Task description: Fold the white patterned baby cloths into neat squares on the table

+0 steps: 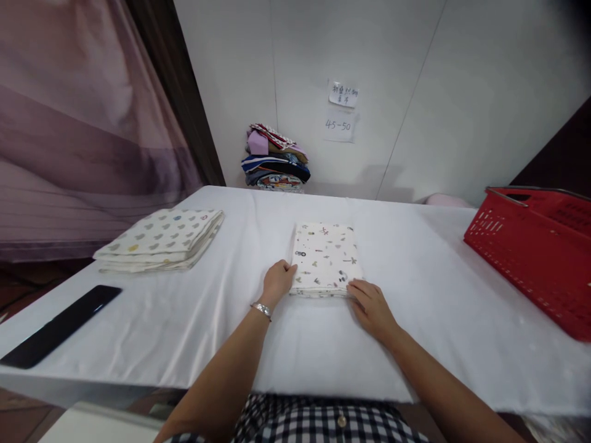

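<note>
A folded white cloth [326,255] with small printed motifs lies flat in the middle of the table, its layered edge facing me. My left hand [277,282] holds its left side near the front corner, thumb on top and the other fingers mostly hidden. At the front right corner, my right hand [372,307] has its fingertips over the cloth, with the thumb low by the front edge. Further left rests another folded cloth [161,237], white with grey spots and a few coloured ones.
A white tablecloth [221,326] covers the table. On the left lies a flat black object [62,326]; a red plastic basket [530,258] stands at the right. Behind the far edge, a stack of folded fabrics [277,161] rises against the wall, beside paper notes [339,126].
</note>
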The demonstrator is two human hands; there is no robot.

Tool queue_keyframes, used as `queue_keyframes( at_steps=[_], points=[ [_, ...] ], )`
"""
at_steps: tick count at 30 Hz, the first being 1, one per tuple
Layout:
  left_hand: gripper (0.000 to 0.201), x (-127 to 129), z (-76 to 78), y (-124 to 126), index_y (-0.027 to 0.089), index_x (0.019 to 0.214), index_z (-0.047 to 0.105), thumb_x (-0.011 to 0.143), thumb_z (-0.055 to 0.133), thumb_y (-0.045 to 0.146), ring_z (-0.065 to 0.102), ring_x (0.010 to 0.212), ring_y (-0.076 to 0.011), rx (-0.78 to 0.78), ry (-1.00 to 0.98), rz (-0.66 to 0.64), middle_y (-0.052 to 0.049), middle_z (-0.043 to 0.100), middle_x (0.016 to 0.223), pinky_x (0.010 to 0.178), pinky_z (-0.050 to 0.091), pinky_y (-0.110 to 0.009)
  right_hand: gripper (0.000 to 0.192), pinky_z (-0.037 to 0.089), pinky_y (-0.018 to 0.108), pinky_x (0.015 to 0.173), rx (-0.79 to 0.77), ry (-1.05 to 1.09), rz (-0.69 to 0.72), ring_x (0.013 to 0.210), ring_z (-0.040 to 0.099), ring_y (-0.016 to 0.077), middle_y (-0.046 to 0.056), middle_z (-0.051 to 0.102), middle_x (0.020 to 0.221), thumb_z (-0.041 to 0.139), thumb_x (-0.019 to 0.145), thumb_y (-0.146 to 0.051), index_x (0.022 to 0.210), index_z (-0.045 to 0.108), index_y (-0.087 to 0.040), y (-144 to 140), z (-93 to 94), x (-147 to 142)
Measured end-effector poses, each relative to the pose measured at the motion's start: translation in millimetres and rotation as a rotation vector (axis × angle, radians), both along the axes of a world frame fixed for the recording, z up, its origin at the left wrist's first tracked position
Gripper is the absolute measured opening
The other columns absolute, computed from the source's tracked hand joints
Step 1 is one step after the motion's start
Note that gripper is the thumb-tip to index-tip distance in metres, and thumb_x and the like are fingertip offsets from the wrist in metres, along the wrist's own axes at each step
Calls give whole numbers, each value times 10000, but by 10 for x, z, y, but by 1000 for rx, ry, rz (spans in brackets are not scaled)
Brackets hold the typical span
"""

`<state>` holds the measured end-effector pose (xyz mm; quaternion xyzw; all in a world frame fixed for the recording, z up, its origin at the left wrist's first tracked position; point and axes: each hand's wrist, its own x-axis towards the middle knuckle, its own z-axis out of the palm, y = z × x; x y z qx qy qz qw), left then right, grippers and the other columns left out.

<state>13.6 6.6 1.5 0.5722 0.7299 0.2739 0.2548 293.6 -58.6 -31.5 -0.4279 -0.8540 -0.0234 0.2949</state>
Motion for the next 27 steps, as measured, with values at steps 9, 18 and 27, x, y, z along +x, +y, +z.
queue_keyframes(
  at_steps=[9, 18, 27],
  points=[
    [368, -24, 46, -139, 212, 601, 437, 756, 512, 537, 482, 568, -139, -16, 7, -102, 19, 534, 604, 525, 312, -262, 436, 396, 445, 950, 14, -9, -6, 1177, 478, 246, 114, 560, 1232, 438, 858, -145, 1288, 472, -199, 1, 31, -26],
    [325, -61, 39, -202, 206, 577, 436, 779, 493, 455, 464, 567, -134, -40, 26, -86, 19, 511, 583, 525, 306, -258, 436, 344, 487, 1022, -18, -24, 8, 1204, 463, 247, 104, 553, 1258, 423, 862, -163, 1291, 482, -215, -23, 60, -73],
    [330, -69, 26, -356, 206, 592, 426, 787, 501, 461, 453, 566, -127, -24, 40, -100, 29, 493, 585, 530, 292, -258, 472, 276, 518, 1070, -14, -54, 11, 1239, 434, 243, 108, 532, 1291, 425, 847, -148, 1316, 448, -197, -17, 143, -158]
  ],
)
